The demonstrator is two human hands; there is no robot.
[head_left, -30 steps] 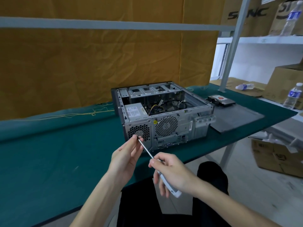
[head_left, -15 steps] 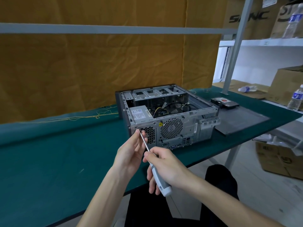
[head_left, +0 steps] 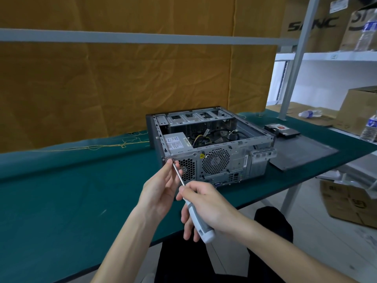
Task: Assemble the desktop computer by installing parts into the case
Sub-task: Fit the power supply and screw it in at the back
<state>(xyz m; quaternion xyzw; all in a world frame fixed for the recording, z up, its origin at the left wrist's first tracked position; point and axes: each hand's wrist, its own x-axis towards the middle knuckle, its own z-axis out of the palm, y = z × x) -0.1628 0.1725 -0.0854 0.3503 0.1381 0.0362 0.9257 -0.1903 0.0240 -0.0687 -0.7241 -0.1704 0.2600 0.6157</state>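
1. Lying across the bench, a green cloth (head_left: 61,201) covers the table; loose yellow thread (head_left: 98,147) trails along its far edge, in front of a yellow backdrop (head_left: 122,88).
2. Left hand (head_left: 161,189): raised to the rear panel of the computer case (head_left: 214,152), fingers curled, thumb and fingertips pinched close at the tip of the screwdriver (head_left: 191,203), right at the panel's upper-left corner. Whether a screw sits between the fingers, cannot tell.
3. Screwdriver: thin metal shaft slants up and left to that corner; grey-and-white handle points down toward the lap.
4. Right hand (head_left: 210,209): wrapped around the handle, gripping it, forefinger stretched toward the shaft.
5. Case: lies on its side near the table's front edge, open side up. Power supply (head_left: 175,142) with a white label in the near-left corner; cables (head_left: 208,137) behind it; drive bays at the far end. Round fan grille (head_left: 215,161) on the rear panel, facing the person.
6. Right of the case: dark side panel (head_left: 302,154) flat on the cloth, just beside it; a hard drive (head_left: 282,130) beyond.
7. Far right: shelving with cardboard boxes and water bottles (head_left: 370,127).
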